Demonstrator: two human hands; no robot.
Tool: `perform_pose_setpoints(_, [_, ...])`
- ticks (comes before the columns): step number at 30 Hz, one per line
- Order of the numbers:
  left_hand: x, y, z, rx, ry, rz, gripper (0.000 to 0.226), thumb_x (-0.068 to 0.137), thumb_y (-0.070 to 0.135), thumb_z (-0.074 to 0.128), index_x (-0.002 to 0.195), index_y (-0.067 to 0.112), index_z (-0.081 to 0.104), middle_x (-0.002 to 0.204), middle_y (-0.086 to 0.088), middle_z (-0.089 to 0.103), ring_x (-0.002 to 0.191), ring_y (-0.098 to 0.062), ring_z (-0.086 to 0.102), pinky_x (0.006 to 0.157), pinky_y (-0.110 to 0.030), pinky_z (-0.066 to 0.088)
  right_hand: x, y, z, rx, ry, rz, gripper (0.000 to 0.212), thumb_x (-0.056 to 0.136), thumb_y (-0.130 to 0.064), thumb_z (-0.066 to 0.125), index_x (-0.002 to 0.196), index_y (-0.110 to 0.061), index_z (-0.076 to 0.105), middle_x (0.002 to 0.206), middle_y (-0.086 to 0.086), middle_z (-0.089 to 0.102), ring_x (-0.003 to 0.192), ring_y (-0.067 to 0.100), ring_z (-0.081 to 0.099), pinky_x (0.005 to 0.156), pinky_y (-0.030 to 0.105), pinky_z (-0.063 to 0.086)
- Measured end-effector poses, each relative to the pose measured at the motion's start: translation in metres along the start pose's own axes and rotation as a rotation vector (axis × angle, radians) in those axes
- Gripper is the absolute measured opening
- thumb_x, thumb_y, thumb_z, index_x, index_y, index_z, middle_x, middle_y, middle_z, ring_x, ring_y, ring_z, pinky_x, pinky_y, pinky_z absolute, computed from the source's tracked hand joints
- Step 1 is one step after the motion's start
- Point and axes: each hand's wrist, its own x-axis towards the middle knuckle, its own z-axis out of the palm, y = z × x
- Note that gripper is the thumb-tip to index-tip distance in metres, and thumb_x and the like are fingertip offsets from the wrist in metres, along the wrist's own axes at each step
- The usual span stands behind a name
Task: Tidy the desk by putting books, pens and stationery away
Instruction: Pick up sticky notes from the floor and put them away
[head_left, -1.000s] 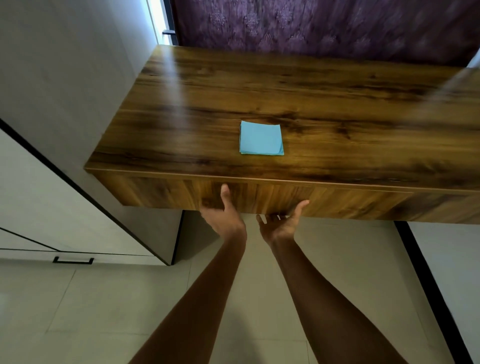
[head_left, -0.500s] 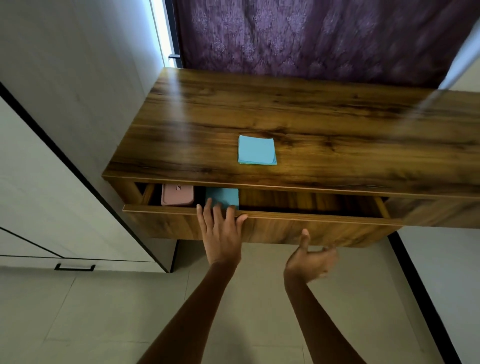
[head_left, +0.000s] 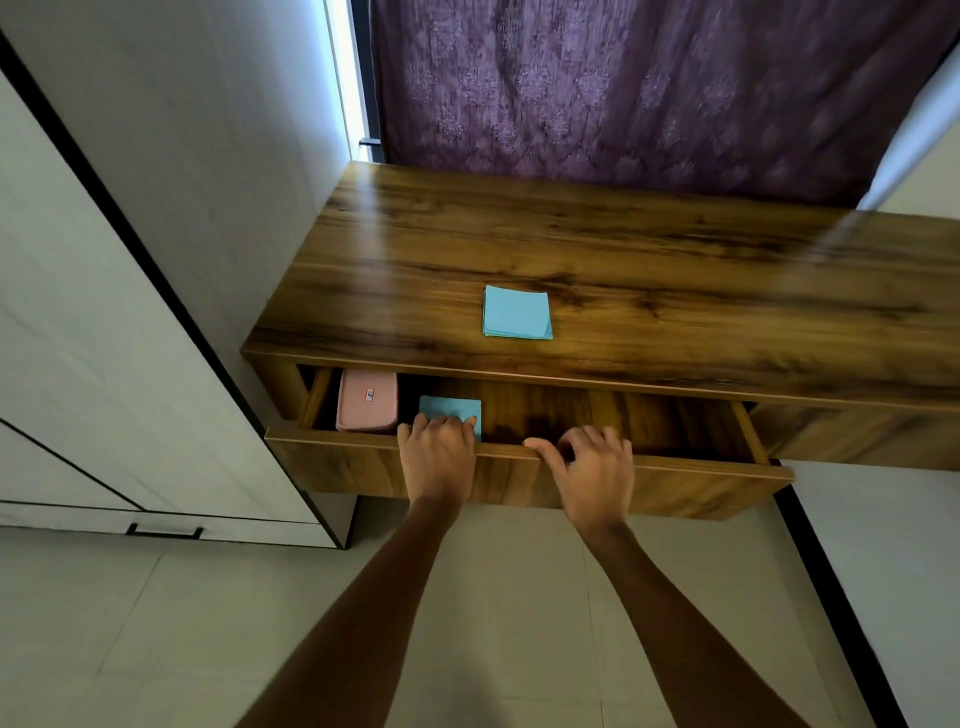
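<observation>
A light blue stack of paper sheets (head_left: 517, 313) lies flat near the front middle of the wooden desk (head_left: 675, 270). Below it the desk drawer (head_left: 675, 480) stands pulled out. Inside the drawer a pink case (head_left: 368, 401) lies at the left, and a second blue pad (head_left: 457, 408) lies beside it. My left hand (head_left: 438, 456) curls its fingers over the drawer's front edge, partly covering that pad. My right hand (head_left: 592, 470) grips the same edge further right.
A white wardrobe (head_left: 104, 364) with a black handle (head_left: 165, 531) stands left of the desk. A purple curtain (head_left: 649, 88) hangs behind. A white wall (head_left: 883, 545) with a dark strip closes the right side. Grey tiled floor (head_left: 156, 623) lies below.
The drawer went from shut to pulled out. Both hands moved from under its front to its top edge, the right hand coming back up from beneath. The view has tilted upward.
</observation>
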Motion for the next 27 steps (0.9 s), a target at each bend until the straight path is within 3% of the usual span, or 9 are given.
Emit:
perform_pose_setpoints(3, [-0.006,0.007,-0.009,0.053,-0.081,-0.029,0.042,0.100,0.040,0.036,0.105,0.010,0.065,0.101,-0.006,0.071,0.095,-0.018,0.066,0.087,-0.032,0.051,0.003,-0.007,-0.011,0.071,-0.126,0.062,0.054,0.087,-0.064,0.044,0.065,-0.017,0.060,0.060,-0.004,0.056,0.065,0.013,0.059,0.060,0.024,0.043])
perform_pose_setpoints(6, [-0.003,0.013,-0.020,0.046,-0.113,-0.092,0.047,0.100,0.044,0.033,0.099,0.010,0.065,0.084,-0.003,0.068,0.077,-0.016,0.067,0.060,-0.023,0.048,0.014,-0.013,-0.019,0.096,-0.244,0.111,0.050,0.089,-0.063,0.039,0.064,-0.021,0.051,0.053,-0.009,0.044,0.055,0.008,0.052,0.052,0.018,0.034])
perform_pose_setpoints(8, [0.006,0.016,-0.023,-0.012,-0.078,-0.086,0.046,0.101,0.044,0.029,0.097,0.013,0.063,0.079,-0.002,0.065,0.070,-0.015,0.064,0.056,-0.023,0.044,0.024,-0.017,-0.023,0.125,-0.215,0.135,0.048,0.091,-0.059,0.041,0.070,-0.019,0.056,0.057,-0.007,0.048,0.056,0.008,0.053,0.050,0.017,0.035])
perform_pose_setpoints(10, [0.020,0.020,-0.022,-0.079,-0.020,-0.014,0.038,0.101,0.042,0.033,0.104,0.015,0.059,0.087,-0.001,0.066,0.077,-0.015,0.064,0.068,-0.027,0.047,0.039,-0.021,-0.026,0.191,-0.129,0.193,0.044,0.092,-0.055,0.044,0.084,-0.015,0.062,0.071,-0.003,0.060,0.065,0.008,0.058,0.055,0.016,0.041])
perform_pose_setpoints(12, [0.037,0.026,-0.023,-0.183,0.064,0.029,0.031,0.098,0.039,0.041,0.112,0.015,0.056,0.103,-0.002,0.064,0.096,-0.017,0.060,0.085,-0.031,0.043,0.061,-0.027,-0.028,0.286,-0.049,0.273,0.040,0.092,-0.048,0.051,0.101,-0.011,0.064,0.094,0.002,0.066,0.086,0.013,0.062,0.067,0.021,0.049])
perform_pose_setpoints(16, [0.077,0.042,-0.027,-0.508,0.045,-0.045,0.034,0.094,0.030,0.054,0.122,0.012,0.052,0.122,-0.008,0.053,0.115,-0.021,0.048,0.097,-0.038,0.044,0.109,-0.040,-0.034,0.528,-0.103,0.454,0.037,0.094,-0.029,0.057,0.125,-0.011,0.055,0.123,0.006,0.060,0.113,0.020,0.057,0.078,0.022,0.047])
perform_pose_setpoints(19, [0.105,0.055,-0.029,-0.716,-0.068,-0.148,0.044,0.094,0.027,0.055,0.133,0.011,0.045,0.134,-0.010,0.047,0.126,-0.024,0.042,0.104,-0.041,0.042,0.136,-0.045,-0.033,0.684,-0.190,0.538,0.040,0.096,-0.022,0.052,0.134,-0.009,0.048,0.131,0.009,0.056,0.121,0.022,0.053,0.087,0.025,0.045])
perform_pose_setpoints(24, [0.135,0.068,-0.025,-0.555,-0.233,-0.238,0.064,0.090,0.026,0.061,0.143,0.006,0.030,0.145,-0.013,0.038,0.135,-0.030,0.033,0.111,-0.041,0.033,0.163,-0.044,-0.020,0.650,-0.307,0.574,0.041,0.097,-0.020,0.051,0.135,-0.006,0.047,0.135,0.012,0.054,0.124,0.025,0.051,0.096,0.030,0.043])
perform_pose_setpoints(27, [0.153,0.072,-0.020,-0.639,-0.258,-0.325,0.058,0.090,0.022,0.062,0.138,0.004,0.036,0.142,-0.015,0.043,0.132,-0.030,0.040,0.108,-0.042,0.039,0.176,-0.045,-0.015,0.644,-0.315,0.593,0.036,0.095,-0.018,0.055,0.129,-0.004,0.053,0.132,0.012,0.056,0.121,0.024,0.054,0.088,0.026,0.044])
